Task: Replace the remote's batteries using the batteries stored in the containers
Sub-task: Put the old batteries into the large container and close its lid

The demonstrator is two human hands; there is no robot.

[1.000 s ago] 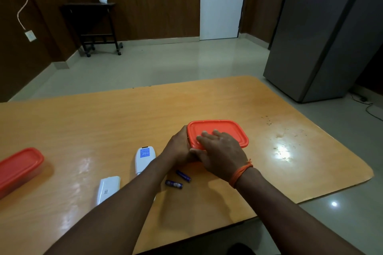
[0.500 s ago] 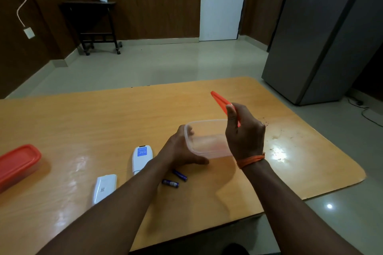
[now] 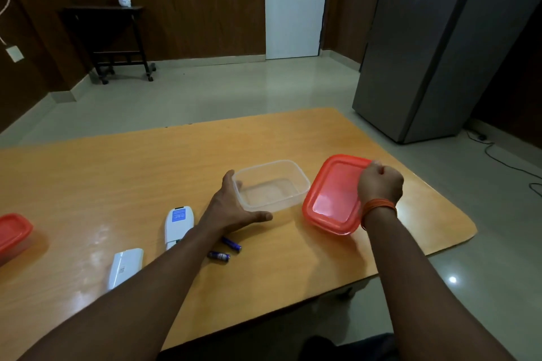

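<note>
Remote control, white plastic with a blue label (image 3: 178, 224), lying on the glossy orange-brown wooden table (image 3: 117, 173) just left of the left forearm, its near end hidden behind that arm. Likely handling as light, rigid and a little slick; best taken across its long sides, thumb opposite fingers. Separate white plastic battery cover (image 3: 126, 267) lying nearer the table's front edge, thin and probably easy to flex. Two small blue cylindrical batteries (image 3: 224, 250) lying loose beside the left wrist, likely rolling freely, calling for a fingertip pinch at mid-length. Clear rectangular plastic container (image 3: 271, 184) standing open, apparently empty, light enough to slide if nudged.

Left hand (image 3: 231, 208) spreading wide, thumb along the container's near wall, fingers against its left wall, bracing without closing round it. Right hand (image 3: 379, 184) curling into a loose fist over the far corner of the orange-red rectangular plastic lid (image 3: 331, 193), pinching its rim; lid lying on the table just right of the container. Second red-lidded container (image 3: 13, 231) sitting closed at the far left edge, well apart.
</note>
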